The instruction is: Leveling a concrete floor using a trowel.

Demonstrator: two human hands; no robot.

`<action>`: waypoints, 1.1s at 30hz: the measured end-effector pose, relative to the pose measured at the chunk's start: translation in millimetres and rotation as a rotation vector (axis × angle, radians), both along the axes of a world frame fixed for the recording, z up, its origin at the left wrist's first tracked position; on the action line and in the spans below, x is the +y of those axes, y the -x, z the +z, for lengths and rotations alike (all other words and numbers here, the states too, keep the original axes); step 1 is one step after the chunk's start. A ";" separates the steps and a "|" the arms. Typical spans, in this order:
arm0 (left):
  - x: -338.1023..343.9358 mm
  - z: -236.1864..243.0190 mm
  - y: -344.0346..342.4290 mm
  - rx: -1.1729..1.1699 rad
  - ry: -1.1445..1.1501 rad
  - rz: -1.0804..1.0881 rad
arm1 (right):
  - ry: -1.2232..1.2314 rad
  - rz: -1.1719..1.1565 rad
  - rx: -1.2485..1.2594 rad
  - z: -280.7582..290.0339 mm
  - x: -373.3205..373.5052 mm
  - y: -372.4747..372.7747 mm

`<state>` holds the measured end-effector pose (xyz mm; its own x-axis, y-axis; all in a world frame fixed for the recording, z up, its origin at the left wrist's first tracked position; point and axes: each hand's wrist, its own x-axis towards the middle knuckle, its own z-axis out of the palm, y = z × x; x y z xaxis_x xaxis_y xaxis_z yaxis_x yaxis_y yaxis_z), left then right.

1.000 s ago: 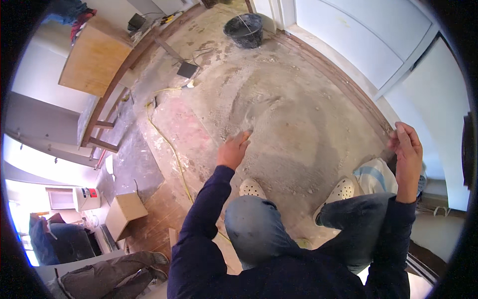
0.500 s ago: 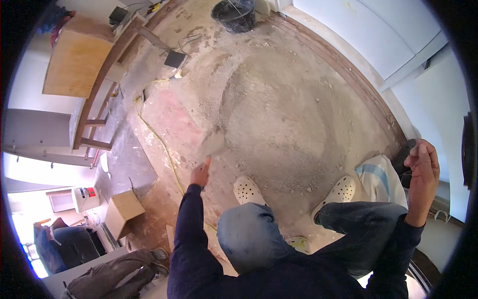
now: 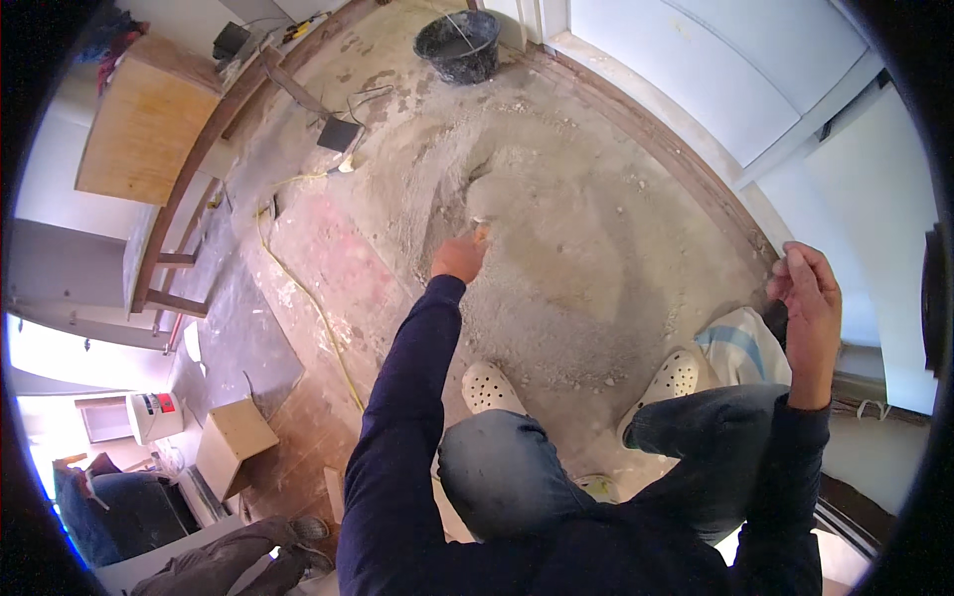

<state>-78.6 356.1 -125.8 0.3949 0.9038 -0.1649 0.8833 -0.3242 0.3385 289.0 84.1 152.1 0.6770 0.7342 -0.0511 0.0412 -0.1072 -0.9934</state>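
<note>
L hand (image 3: pixel 458 259) grips short orange-brown handle (image 3: pixel 482 231); best kept low over grey gritty layer (image 3: pixel 566 258); R hand (image 3: pixel 813 298) curled, can't tell if holding

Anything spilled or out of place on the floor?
Loose grey gritty material lies uncontained across the stained beige floor, although a round black bucket stands beyond it. A thin yellow cable trails loosely to its left.
</note>
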 end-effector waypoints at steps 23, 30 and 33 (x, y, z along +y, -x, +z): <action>-79.8 -5.6 192.7 -0.423 0.439 0.867 | 0.013 -0.072 -0.021 -9.5 -32.4 -34.9; 7.4 -77.7 85.4 -0.415 0.404 0.635 | -0.010 -0.059 0.016 -11.2 -22.1 -33.3; 38.9 -86.7 90.7 -0.146 0.188 0.413 | -0.014 -0.055 0.008 -8.6 -17.3 -26.7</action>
